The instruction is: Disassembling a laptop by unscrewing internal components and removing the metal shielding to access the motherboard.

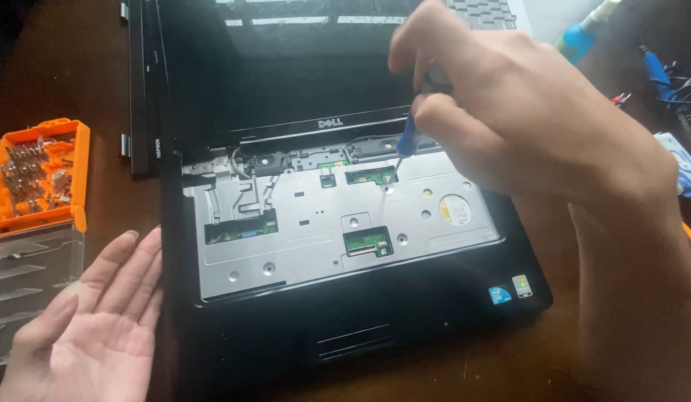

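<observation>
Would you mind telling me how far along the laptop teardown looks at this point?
Done: the keyboard is already off the laptop, baring the grey metal tray and green circuit boards. In hand: the right hand holds a blue screwdriver, tip down at a screw near the hinge. The left hand lies open, palm up, beside the orange bit case. Left: the palm rest and screen remain attached.

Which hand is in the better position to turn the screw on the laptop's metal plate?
The right hand. It grips the blue screwdriver, whose tip rests at a screw on the metal plate of the laptop. The left hand lies open, palm up, beside the laptop near the orange bit case.
</observation>
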